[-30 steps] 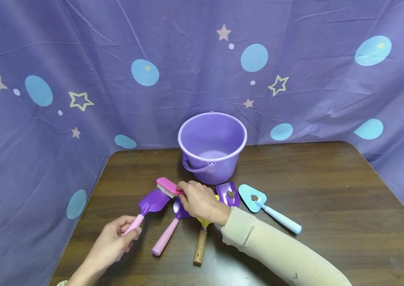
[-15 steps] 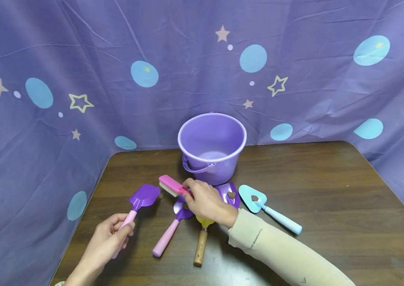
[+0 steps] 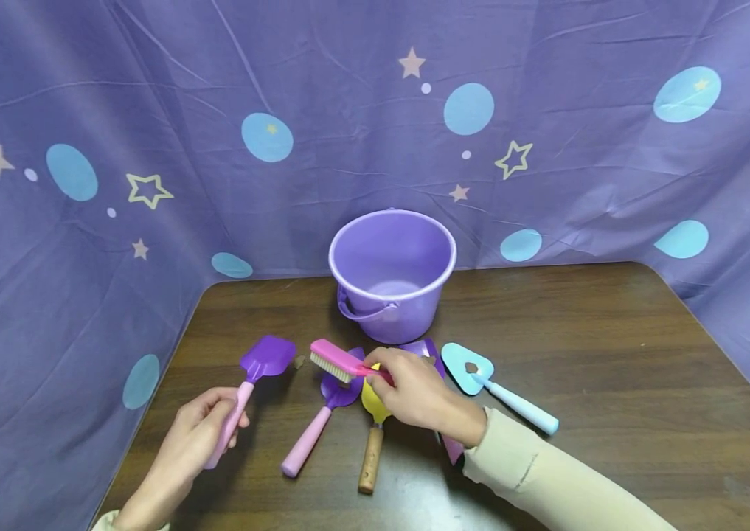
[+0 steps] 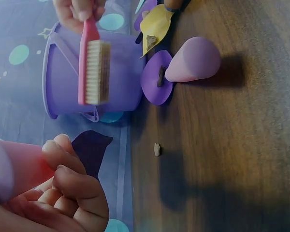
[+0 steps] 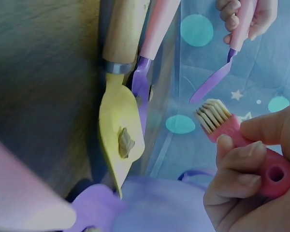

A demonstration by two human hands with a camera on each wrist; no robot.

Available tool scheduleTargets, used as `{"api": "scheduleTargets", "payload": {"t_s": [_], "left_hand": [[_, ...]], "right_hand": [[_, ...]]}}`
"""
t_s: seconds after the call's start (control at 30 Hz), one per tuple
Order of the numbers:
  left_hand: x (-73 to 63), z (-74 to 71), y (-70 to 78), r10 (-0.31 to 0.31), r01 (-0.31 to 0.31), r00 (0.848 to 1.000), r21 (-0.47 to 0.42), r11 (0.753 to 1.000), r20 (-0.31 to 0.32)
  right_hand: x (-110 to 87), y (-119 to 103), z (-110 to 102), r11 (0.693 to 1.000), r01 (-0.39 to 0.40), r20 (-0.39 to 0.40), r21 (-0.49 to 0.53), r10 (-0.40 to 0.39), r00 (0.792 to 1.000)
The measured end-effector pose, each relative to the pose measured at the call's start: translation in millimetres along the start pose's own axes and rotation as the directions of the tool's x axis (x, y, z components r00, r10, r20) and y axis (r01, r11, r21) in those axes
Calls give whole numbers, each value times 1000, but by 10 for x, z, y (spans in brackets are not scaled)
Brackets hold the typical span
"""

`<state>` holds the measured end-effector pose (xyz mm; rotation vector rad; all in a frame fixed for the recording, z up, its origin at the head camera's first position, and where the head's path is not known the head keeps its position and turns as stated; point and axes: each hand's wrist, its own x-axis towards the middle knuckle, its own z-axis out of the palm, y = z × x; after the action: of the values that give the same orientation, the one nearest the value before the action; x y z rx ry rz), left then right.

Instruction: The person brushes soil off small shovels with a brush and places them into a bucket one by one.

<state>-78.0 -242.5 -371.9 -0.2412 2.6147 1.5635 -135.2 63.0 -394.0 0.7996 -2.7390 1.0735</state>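
My left hand (image 3: 197,436) grips the pink handle of a small purple shovel (image 3: 269,355), its blade raised over the table and pointing away from me. Pinched in my right hand (image 3: 417,391) is a pink brush (image 3: 340,360) with pale bristles, held above the row of tools. A small brown lump (image 3: 299,362) lies on the wood just right of the shovel blade; the left wrist view also shows this lump (image 4: 157,149). Below the brush rest a purple trowel (image 3: 305,442) with a pink handle and a yellow trowel (image 3: 371,461) with a wooden handle.
Behind the tools stands a purple bucket (image 3: 408,317), its handle hanging down. Another purple shovel (image 3: 437,359) is partly covered by my right hand. A light blue trowel (image 3: 522,409) lies to the right. In the right wrist view a lump (image 5: 125,143) sits on the yellow blade.
The shovel has moved left, away from the brush, uncovering the small lump on the table. My right hand has shifted right and toward me with the brush.
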Motion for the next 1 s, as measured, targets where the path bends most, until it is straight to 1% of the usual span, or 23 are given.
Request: {"api": "scheduleTargets", "payload": {"t_s": [0.3,0.43,0.53,0.63,0.73,0.87,0.93,1.0], "left_hand": [[90,-48,107,70,-71,997,83,994,14],[141,-49,139,93,-94,996,90,991,18],[178,-54,165,110,-111,994,96,989,17],[218,-72,199,132,-132,991,104,986,7],[259,-92,245,153,-152,988,109,982,-1],[322,-112,329,207,-205,978,111,972,-6],[358,-120,380,246,-244,969,116,963,0],[396,-128,443,289,-287,957,141,947,9]], "right_hand": [[-222,153,-148,999,19,-45,-43,-21,999],[-305,223,-225,999,-3,-43,-41,1,999],[-365,256,-303,999,-27,-32,-21,27,999],[-417,272,-372,999,-39,-45,-1,39,998],[-459,289,-424,999,-43,-68,-3,43,997],[-517,318,-464,999,-30,-82,-25,28,996],[-555,334,-479,999,-22,-79,-41,18,997],[-598,354,-497,998,-16,-79,-61,11,997]]}}
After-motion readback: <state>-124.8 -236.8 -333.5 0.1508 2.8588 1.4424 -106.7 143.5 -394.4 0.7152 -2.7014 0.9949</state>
